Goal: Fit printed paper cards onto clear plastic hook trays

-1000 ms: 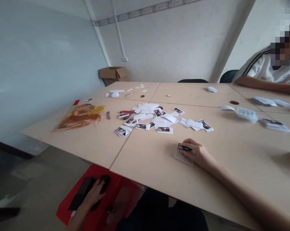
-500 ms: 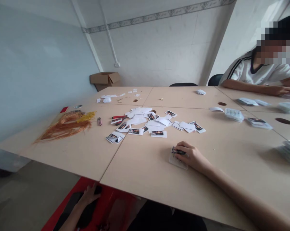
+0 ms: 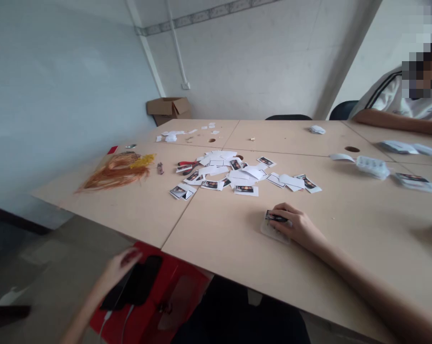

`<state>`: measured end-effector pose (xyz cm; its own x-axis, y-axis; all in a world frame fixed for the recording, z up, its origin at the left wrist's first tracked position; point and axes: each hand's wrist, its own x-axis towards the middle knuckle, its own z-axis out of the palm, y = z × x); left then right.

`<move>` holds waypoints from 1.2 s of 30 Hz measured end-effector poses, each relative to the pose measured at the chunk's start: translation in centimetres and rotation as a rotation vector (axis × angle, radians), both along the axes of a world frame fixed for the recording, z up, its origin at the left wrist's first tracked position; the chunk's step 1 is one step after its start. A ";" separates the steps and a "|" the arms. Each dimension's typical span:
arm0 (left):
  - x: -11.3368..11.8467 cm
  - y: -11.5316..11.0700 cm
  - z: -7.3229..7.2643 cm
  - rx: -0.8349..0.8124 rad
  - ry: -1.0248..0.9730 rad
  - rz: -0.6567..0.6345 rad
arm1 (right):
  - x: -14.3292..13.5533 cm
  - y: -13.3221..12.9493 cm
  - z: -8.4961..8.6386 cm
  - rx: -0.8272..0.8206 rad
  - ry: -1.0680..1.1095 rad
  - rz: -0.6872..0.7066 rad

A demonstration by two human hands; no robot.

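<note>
Holds dark card (image 3: 275,217) at clear tray (image 3: 268,231) with right hand (image 3: 299,227) curled closed; hovers left hand (image 3: 120,267) near black devices (image 3: 148,278), grip too blurred to tell.

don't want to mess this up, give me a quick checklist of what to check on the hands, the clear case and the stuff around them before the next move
1. Right hand on the clear case: ok, fingers over its dark printed piece.
2. Left hand free of objects: cannot tell, it is blurred over the red surface.
3. White-bordered cards in a neat stack: not ok, loosely heaped and overlapping.
4. Red-handled pliers uncovered: not ok, a card lies partly over them.
5. Orange strands apart from the cards: ok, a gap shows between.
</note>
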<state>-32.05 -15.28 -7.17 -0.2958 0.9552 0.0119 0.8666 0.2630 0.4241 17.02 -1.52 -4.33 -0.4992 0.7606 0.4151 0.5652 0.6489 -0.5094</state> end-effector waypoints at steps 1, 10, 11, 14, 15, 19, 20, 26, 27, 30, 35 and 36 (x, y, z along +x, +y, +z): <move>0.3 -0.3 2.0 0.052 -0.020 0.032 | 0.0 0.0 0.0 0.002 -0.005 -0.004; 9.4 1.9 14.3 0.635 -0.203 -0.006 | 0.0 -0.4 0.3 0.010 -0.007 0.006; 10.3 2.4 14.8 0.632 -0.229 -0.054 | 0.0 -0.4 0.4 0.011 -0.006 0.010; 12.8 3.9 15.6 0.625 -0.354 -0.222 | 0.0 -0.6 0.6 0.027 0.008 0.013; 13.6 4.4 15.8 0.595 -0.384 -0.294 | -0.1 -0.6 0.6 0.034 0.014 0.012; 17.3 7.1 15.6 0.458 -0.461 -0.554 | -0.2 -0.9 0.7 0.079 0.036 0.001; 18.3 7.9 15.2 0.412 -0.502 -0.607 | -0.3 -0.9 0.7 0.091 0.041 0.005; 24.5 12.7 9.5 0.095 -0.879 -0.740 | -0.6 -1.2 0.8 0.168 0.089 0.067; 25.4 13.3 8.6 0.033 -0.938 -0.761 | -0.6 -1.2 0.9 0.187 0.094 0.077; 27.9 14.3 6.6 -0.159 -1.094 -0.804 | -0.6 -1.1 1.1 0.225 0.096 0.111; 30.0 14.6 6.0 -0.324 -1.178 -0.925 | -0.5 -0.6 1.3 0.211 0.117 0.130; 30.0 14.6 6.0 -0.334 -1.191 -0.918 | -0.6 -0.6 1.3 0.208 0.121 0.125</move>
<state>-2.03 -0.67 -1.19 0.6940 0.7188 -0.0411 -0.0095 0.0662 0.9978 16.46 -2.07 -3.02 -0.5216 0.5883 0.6179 0.4171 0.8076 -0.4168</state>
